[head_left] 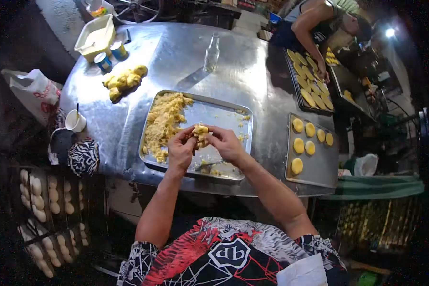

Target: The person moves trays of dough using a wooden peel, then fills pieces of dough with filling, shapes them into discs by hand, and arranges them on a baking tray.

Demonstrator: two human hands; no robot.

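Observation:
My left hand (180, 152) and my right hand (228, 146) meet over a metal tray (217, 107). Between their fingertips they pinch a small piece of yellow dough (200, 134), with pale crumbly bits showing on top. A heap of yellow crumbly filling (162, 121) covers the tray's left side, and scattered crumbs lie along its right. Below my hands a flat metal utensil (205, 168) rests in the tray; its kind is unclear. Beyond the tray, at the upper left, several yellow dough lumps (124, 82) sit in a pile on the steel table (171, 52).
At right, a baking tray (314, 164) carries several round yellow pieces. Behind it, a co-worker's hand (322, 71) reaches over a fuller tray (291, 71). A glass bottle (212, 53) stands mid-table. Cans (102, 62), a tub (96, 38) and a cup (75, 121) are at left.

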